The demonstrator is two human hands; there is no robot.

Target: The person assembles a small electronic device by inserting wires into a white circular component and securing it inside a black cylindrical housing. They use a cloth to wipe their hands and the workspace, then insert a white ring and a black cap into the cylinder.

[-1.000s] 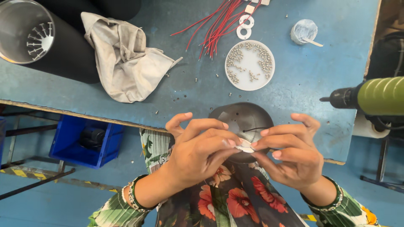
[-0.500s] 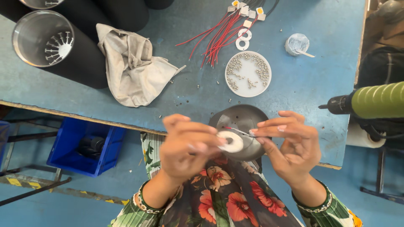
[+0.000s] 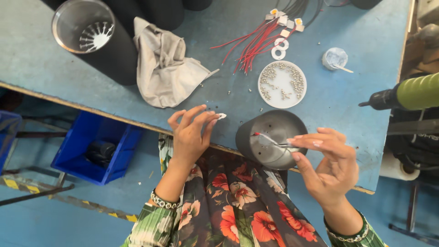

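A dark round housing (image 3: 256,145) stands at the near edge of the blue table (image 3: 356,119), in front of my lap. My right hand (image 3: 327,164) is beside it on the right and pinches a thin wire with a red end (image 3: 267,137) that reaches across the housing's top. My left hand (image 3: 190,135) is left of the housing at the table edge, fingers spread. A small white piece (image 3: 221,116) sits at its fingertips, pinched between thumb and finger.
A white plate of small screws (image 3: 282,84), red wires with white connectors (image 3: 254,43), two white rings (image 3: 278,49) and a small cup (image 3: 334,58) lie behind. A grey cloth (image 3: 164,68), a tall black tube (image 3: 89,36), a green drill (image 3: 409,93); a blue crate (image 3: 84,144) below.
My hands were together over the housing, holding a white disc. They have parted: the left moved left to the table edge with a small white piece, the right stays holding the wire.
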